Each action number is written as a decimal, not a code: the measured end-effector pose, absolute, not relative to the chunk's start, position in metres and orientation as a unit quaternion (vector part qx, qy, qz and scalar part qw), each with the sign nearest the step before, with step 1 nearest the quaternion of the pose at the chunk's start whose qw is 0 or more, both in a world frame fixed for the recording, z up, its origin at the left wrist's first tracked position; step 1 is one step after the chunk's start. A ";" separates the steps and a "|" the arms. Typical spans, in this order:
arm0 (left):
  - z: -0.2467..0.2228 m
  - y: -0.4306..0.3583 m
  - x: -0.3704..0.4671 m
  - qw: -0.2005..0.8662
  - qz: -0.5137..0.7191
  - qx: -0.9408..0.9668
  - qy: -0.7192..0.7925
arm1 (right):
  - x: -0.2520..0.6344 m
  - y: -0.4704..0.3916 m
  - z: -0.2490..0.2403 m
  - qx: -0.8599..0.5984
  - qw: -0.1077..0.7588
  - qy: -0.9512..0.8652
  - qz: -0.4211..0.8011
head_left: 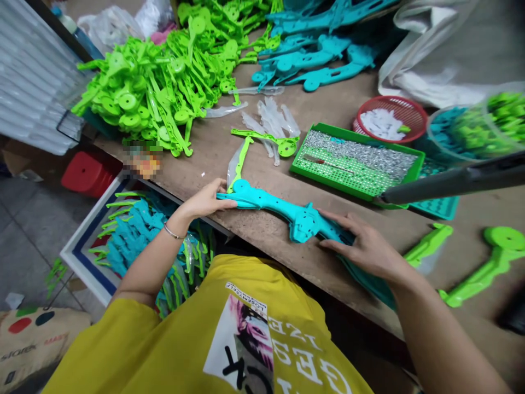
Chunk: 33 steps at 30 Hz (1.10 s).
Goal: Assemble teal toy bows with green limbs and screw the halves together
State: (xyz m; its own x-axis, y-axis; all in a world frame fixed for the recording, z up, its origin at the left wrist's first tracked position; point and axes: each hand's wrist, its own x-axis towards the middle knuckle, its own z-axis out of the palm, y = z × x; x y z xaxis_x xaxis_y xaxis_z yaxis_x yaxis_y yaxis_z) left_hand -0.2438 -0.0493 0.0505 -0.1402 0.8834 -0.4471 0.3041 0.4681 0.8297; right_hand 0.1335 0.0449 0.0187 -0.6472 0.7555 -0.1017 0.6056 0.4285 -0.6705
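A long turquoise plastic part (279,207) lies across the front of the bench between both hands. At its left end my left hand (206,200) grips it, thumb along the near side and fingers behind. My right hand (361,243) is closed round its right end, thumb and fingers on opposite sides. A lime green arm with a clear plastic blade (239,164) sticks up from the left end of the turquoise part. Just beyond lie another lime green arm (262,134) and several loose clear blades (276,120).
Heaped lime green arms (151,93) cover the back left, with turquoise parts (315,60) behind. A green tray (353,164) holds small metal pieces and a screwdriver. A red basket (394,104) stands beyond it. A dark bar (455,178) juts in from the right. Finished-looking pieces fill a crate (88,241) below left.
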 end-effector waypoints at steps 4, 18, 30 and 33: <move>0.050 -0.043 -0.246 0.498 0.282 0.390 0.721 | 0.131 0.045 0.025 -0.401 0.046 -0.856 0.322; 0.081 0.045 -0.124 0.348 0.109 0.769 0.525 | 0.104 -0.054 0.059 -0.478 0.168 -0.403 0.763; 0.051 0.083 -0.119 0.597 0.049 0.674 0.432 | 0.029 -0.042 0.022 -0.454 0.502 -0.037 0.735; 0.057 0.088 -0.121 0.579 0.027 0.704 0.410 | 0.026 -0.037 0.019 -0.461 0.507 -0.053 0.727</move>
